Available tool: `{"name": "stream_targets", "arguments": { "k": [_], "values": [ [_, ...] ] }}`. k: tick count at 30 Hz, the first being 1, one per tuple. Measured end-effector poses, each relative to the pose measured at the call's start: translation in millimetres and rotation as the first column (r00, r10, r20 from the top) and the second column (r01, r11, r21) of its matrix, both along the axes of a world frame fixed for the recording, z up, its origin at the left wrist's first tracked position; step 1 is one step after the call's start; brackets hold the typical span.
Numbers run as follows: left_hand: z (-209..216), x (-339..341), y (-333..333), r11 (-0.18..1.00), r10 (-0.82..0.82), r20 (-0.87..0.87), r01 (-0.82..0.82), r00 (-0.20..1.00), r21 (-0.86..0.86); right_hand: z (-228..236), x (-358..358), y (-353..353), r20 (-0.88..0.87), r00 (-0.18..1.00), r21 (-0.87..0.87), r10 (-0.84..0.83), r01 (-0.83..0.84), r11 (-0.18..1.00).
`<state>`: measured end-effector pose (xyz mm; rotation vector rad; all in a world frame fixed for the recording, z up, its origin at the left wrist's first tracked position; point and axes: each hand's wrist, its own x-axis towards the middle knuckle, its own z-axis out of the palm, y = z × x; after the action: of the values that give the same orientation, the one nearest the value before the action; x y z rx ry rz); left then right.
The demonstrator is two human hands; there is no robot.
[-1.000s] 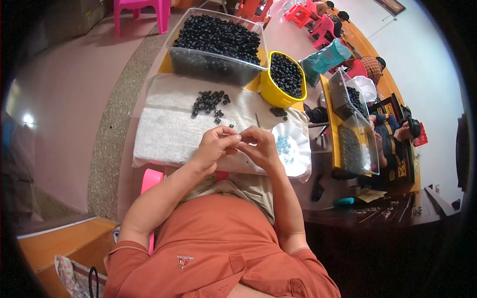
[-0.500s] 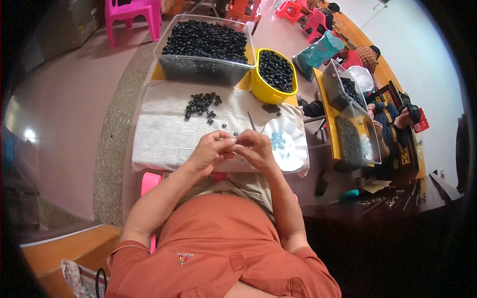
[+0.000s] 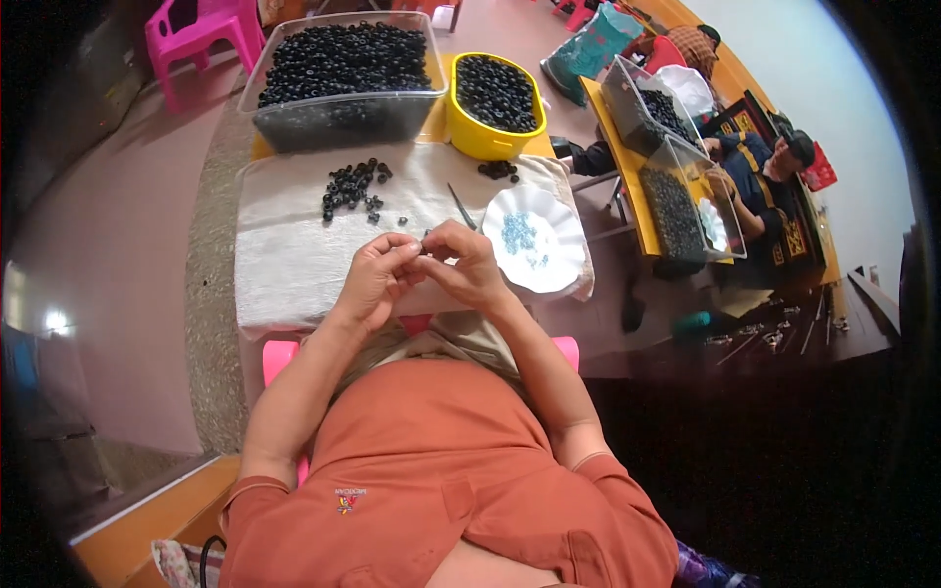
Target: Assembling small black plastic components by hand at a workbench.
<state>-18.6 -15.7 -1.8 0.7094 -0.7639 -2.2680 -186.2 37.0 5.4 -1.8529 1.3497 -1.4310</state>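
Note:
My left hand [image 3: 379,277] and my right hand [image 3: 464,265] meet over the near part of a white cloth [image 3: 284,255]. Thumbs and fingers of both pinch together at a small black piece [image 3: 423,247], mostly hidden by the fingertips. Beyond them lies a loose heap of black ring-like pieces [image 3: 345,188], with a single one [image 3: 403,220] nearer my fingers. Right of my hands sits a white fluted dish [image 3: 559,245] holding small pale-blue bits [image 3: 520,233]. Slim dark tweezers or a similar pointed tool [image 3: 461,206] lie beside the dish, touched by neither hand.
At the table's far side stand a clear bin [image 3: 343,122] and a yellow tub [image 3: 480,142], both full of black pieces. More black pieces [image 3: 498,171] lie before the tub. A co-worker [image 3: 769,186] sits at right by a yellow table [image 3: 618,147] with clear bins. A pink chair [image 3: 211,34] stands far left.
My view has shifted, so the table and its things appear farther left and higher. Both hands stay together in a pinch, with slightly altered finger positions.

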Motion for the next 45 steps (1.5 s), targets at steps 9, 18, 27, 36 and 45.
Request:
{"name": "stream_targets", "arguments": {
  "k": [9, 18, 27, 36, 45],
  "values": [
    [1, -9, 7, 0.996, 0.036, -0.079, -0.042, 0.996, -0.076, 11, 2, 21, -0.139, 0.983, -0.053, -0.12, 0.114, 0.992],
    [-4, -5, 7, 0.996, 0.013, -0.018, -0.015, 1.0, -0.093, 29, -104, 64, -0.412, 0.798, 0.003, -0.44, 0.484, 0.875],
    [-1, -6, 9, 0.996, -0.009, -0.001, 0.009, 1.0, -0.092, 35, -155, 53, -0.707, 0.632, 0.223, -0.317, 0.624, 0.749],
    [-3, -7, 9, 0.995, -0.009, -0.009, 0.008, 1.0, -0.095, 33, -155, 34, -0.774, 0.609, 0.323, -0.174, 0.616, 0.719],
    [0, -7, 13, 0.995, -0.024, 0.037, 0.028, 0.999, -0.1, 31, -155, 44, -0.659, 0.693, 0.103, -0.294, 0.47, 0.876]
  ]
}}
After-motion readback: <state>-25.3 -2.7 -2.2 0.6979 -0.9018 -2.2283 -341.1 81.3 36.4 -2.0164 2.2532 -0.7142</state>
